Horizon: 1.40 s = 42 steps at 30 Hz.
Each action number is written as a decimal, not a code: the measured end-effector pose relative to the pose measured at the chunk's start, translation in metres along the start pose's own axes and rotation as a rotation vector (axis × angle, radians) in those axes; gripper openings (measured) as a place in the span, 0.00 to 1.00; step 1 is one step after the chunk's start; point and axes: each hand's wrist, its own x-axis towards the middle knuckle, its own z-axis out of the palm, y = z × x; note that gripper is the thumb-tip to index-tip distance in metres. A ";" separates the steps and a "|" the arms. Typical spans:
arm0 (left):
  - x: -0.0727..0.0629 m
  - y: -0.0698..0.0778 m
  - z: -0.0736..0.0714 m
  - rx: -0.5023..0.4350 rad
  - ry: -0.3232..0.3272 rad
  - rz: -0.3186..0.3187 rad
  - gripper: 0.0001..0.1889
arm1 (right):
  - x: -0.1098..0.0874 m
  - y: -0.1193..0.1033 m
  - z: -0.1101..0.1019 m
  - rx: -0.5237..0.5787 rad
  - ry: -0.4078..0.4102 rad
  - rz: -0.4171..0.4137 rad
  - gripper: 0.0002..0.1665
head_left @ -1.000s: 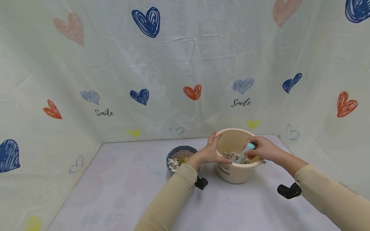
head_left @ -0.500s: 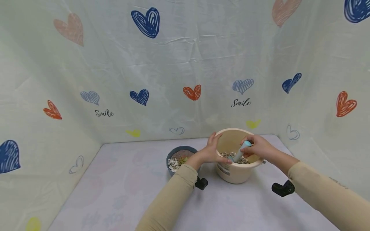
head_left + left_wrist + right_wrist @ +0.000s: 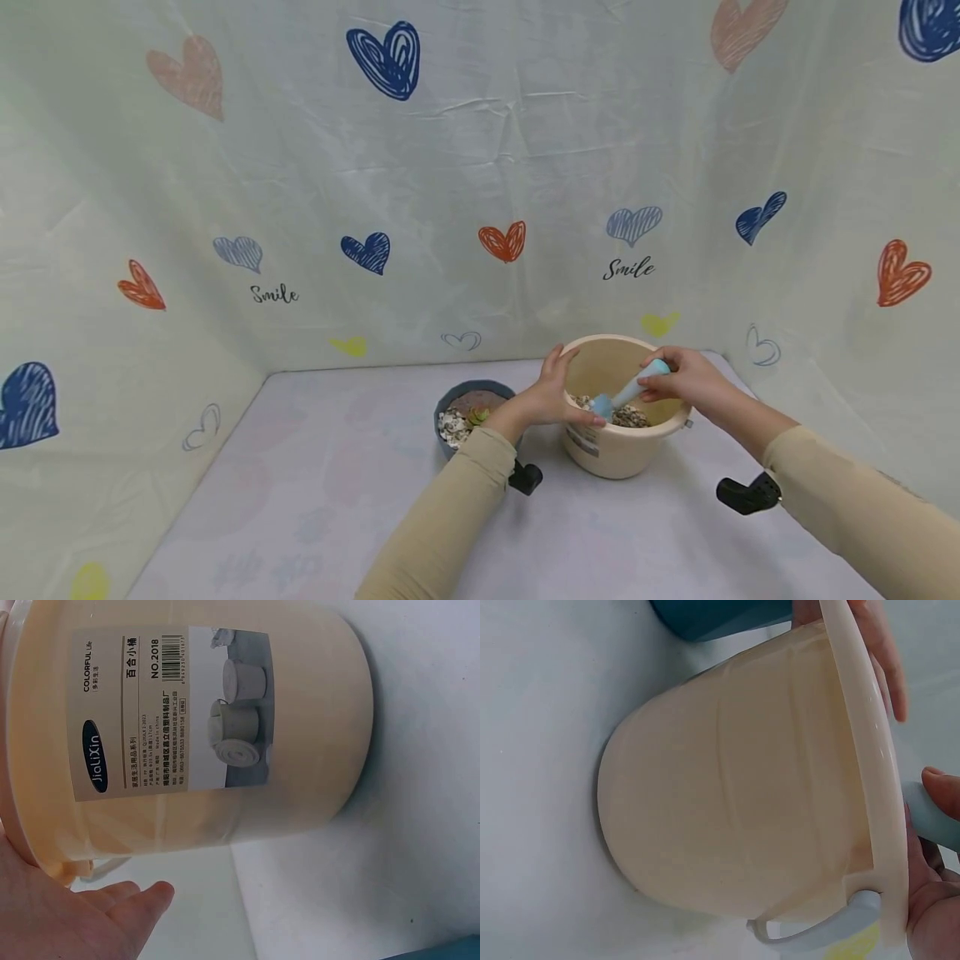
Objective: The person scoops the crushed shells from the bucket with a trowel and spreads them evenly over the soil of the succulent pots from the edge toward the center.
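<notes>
A cream plastic bucket (image 3: 611,457) holds loose, mottled grit (image 3: 632,416). My left hand (image 3: 543,400) holds its left rim, thumb laid over the front and the other fingers spread toward the back. My right hand (image 3: 686,381) grips the pale blue handle of a small trowel (image 3: 628,392) inside the bucket. Its blue blade tilts down to the left, near my left thumb; grit partly hides the tip. In the right wrist view the bucket wall (image 3: 727,787) blocks the blade, and only part of the handle (image 3: 934,821) shows.
A blue-grey pot (image 3: 448,393) with white stones and a small succulent (image 3: 477,414) stands left of the bucket, partly behind my left forearm. The bucket's grey carry handle (image 3: 817,934) hangs at its side. A heart-printed sheet (image 3: 420,167) rises behind the pale table (image 3: 337,483).
The trowel first moved left and stood steeper, then leaned over to the right as my right hand drew back right. My left hand stays on the bucket rim.
</notes>
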 end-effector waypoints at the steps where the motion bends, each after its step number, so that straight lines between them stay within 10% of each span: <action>1: 0.000 0.000 0.000 -0.001 0.001 -0.002 0.60 | -0.001 0.000 -0.001 0.011 0.004 -0.002 0.21; 42: -0.003 0.001 0.000 0.026 0.026 -0.014 0.60 | -0.029 0.019 -0.022 0.246 0.084 -0.085 0.18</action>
